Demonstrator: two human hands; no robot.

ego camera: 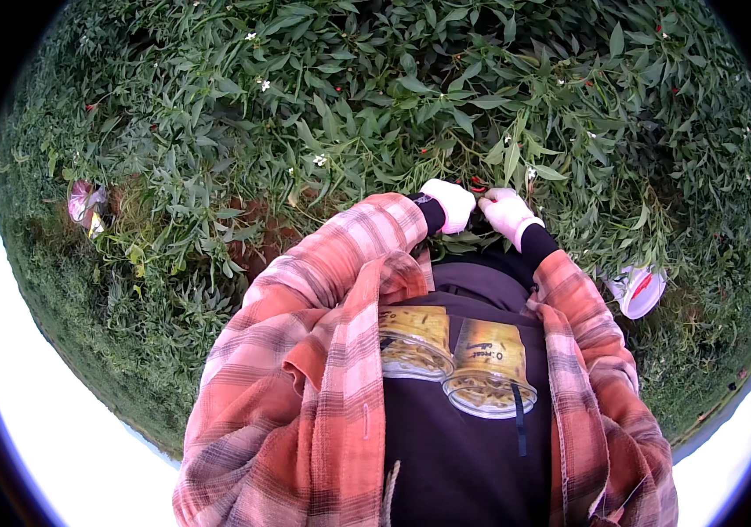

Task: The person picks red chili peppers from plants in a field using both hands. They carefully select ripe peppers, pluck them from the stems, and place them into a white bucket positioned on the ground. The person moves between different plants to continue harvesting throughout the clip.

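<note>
My left hand point(452, 205), in a white and pink glove, reaches low into the chili pepper plants point(408, 141) with its back to the camera. Its fingers are mostly hidden. Beside it on the right, my right hand point(507, 214) wears a similar glove, thumb and fingers drawn close together. Small red chili peppers point(478, 184) show among the leaves just above the gap between my hands. Whether either hand holds a pepper is unclear.
A white plastic container point(644, 295) with something red inside leans tilted among the plants at right. At far left lies a pink and clear plastic bag point(82, 201). Reddish bare soil point(263, 230) shows left of my forearm. Leafy stems with white flowers surround my hands.
</note>
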